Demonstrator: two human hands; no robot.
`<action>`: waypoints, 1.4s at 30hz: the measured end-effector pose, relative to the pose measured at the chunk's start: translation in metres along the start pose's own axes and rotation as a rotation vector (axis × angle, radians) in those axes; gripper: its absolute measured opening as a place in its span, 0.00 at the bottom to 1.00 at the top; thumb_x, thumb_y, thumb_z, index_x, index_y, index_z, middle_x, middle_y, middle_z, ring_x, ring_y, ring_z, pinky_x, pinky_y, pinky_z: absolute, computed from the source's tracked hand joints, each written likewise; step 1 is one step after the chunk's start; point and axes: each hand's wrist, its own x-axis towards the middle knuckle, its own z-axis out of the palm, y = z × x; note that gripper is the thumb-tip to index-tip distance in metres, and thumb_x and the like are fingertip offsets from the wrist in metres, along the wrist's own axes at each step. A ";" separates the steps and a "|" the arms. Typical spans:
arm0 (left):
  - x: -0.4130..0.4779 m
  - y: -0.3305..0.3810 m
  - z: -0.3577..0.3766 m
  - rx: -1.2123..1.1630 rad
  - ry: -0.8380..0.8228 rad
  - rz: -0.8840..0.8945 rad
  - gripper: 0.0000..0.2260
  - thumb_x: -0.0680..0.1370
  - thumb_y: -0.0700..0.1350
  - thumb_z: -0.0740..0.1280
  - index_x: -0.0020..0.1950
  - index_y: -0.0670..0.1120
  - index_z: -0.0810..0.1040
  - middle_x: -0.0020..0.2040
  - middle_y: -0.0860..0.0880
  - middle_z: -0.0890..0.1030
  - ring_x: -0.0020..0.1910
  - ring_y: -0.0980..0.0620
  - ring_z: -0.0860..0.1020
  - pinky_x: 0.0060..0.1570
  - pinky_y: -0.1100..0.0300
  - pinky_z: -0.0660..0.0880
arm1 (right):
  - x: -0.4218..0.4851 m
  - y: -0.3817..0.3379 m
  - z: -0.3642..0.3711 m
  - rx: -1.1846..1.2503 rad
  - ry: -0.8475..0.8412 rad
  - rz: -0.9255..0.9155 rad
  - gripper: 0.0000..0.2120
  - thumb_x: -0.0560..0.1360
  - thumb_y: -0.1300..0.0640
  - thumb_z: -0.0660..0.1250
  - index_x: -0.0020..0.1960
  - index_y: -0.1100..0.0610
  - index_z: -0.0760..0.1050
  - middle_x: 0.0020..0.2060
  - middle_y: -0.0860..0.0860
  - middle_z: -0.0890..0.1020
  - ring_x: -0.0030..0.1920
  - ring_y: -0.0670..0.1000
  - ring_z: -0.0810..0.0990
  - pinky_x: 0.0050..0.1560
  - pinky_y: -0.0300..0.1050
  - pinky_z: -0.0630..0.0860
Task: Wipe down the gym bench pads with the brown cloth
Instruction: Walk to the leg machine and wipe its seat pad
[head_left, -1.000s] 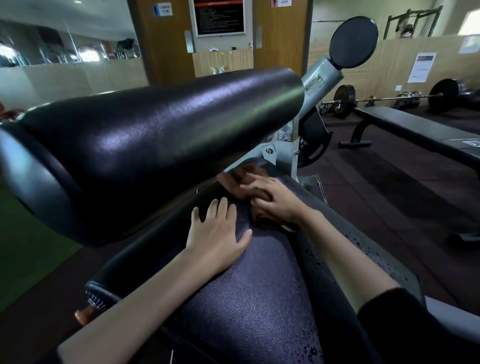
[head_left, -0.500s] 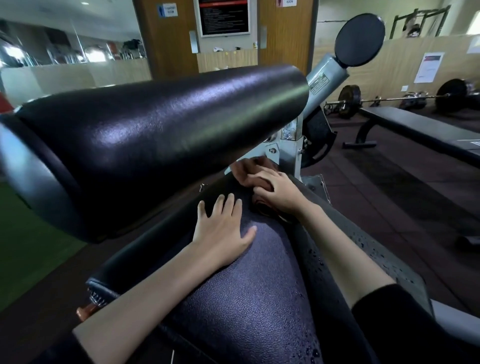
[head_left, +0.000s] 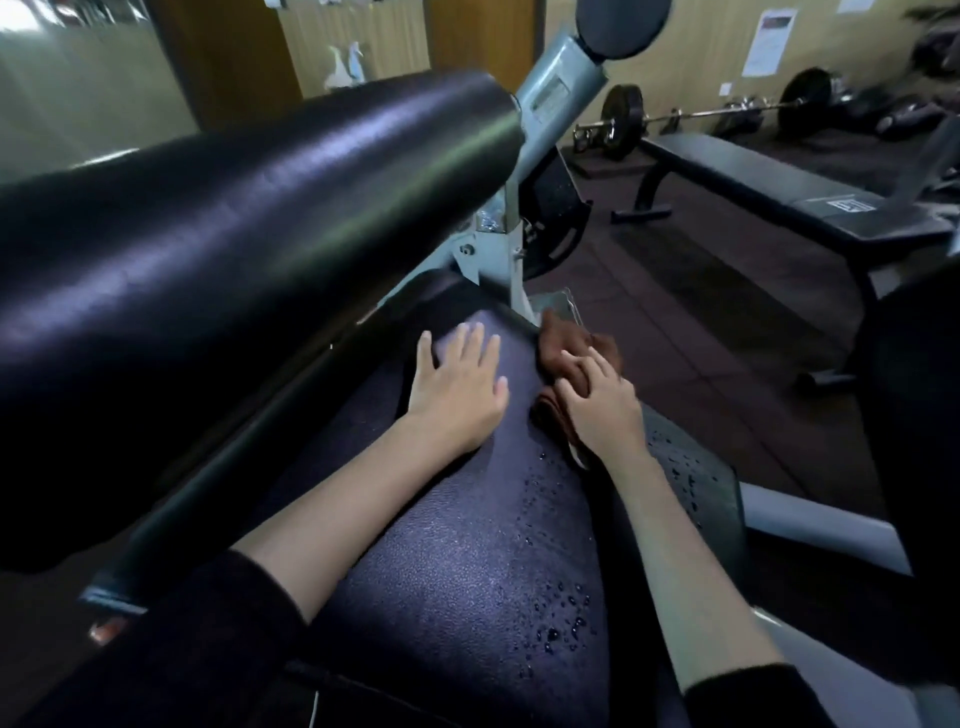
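A dark padded bench seat (head_left: 457, 561) runs up the middle of the view, with water droplets on its right half. My left hand (head_left: 457, 384) lies flat on the pad near its far end, fingers spread. My right hand (head_left: 597, 400) grips the bunched brown cloth (head_left: 563, 345) with curled fingers and presses it against the pad's far right edge. Above on the left a large black roller pad (head_left: 249, 249) overhangs the seat. A second dark pad (head_left: 691, 478) with droplets lies right of my right forearm.
The grey metal frame post (head_left: 506, 249) rises just beyond the cloth, topped by a round black pad (head_left: 623, 26). A flat black bench (head_left: 779, 192) and a loaded barbell (head_left: 717, 111) stand at the right on dark rubber flooring (head_left: 701, 291).
The view has tilted down and shifted. My right hand has slid the cloth from the pad's far middle over to its far right edge. My left hand stays flat on the pad.
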 end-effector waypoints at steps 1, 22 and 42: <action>0.003 0.008 0.002 -0.020 -0.002 0.025 0.24 0.82 0.50 0.48 0.77 0.44 0.51 0.78 0.45 0.50 0.77 0.49 0.48 0.71 0.39 0.44 | -0.013 0.013 -0.009 0.002 0.021 0.086 0.21 0.76 0.46 0.63 0.69 0.44 0.70 0.74 0.44 0.64 0.70 0.59 0.66 0.70 0.52 0.62; -0.002 0.033 0.025 -0.102 -0.096 0.065 0.24 0.80 0.48 0.49 0.76 0.45 0.59 0.77 0.47 0.58 0.76 0.49 0.55 0.71 0.40 0.47 | -0.090 0.043 -0.043 -0.032 0.053 0.249 0.22 0.73 0.49 0.68 0.66 0.42 0.73 0.73 0.44 0.66 0.69 0.58 0.67 0.68 0.53 0.64; -0.084 -0.007 0.007 -0.092 -0.019 -0.002 0.25 0.78 0.49 0.46 0.70 0.42 0.69 0.71 0.45 0.69 0.71 0.46 0.66 0.68 0.36 0.57 | -0.102 -0.049 -0.010 -0.026 0.000 0.425 0.25 0.77 0.45 0.63 0.73 0.44 0.65 0.77 0.49 0.58 0.73 0.65 0.59 0.73 0.54 0.56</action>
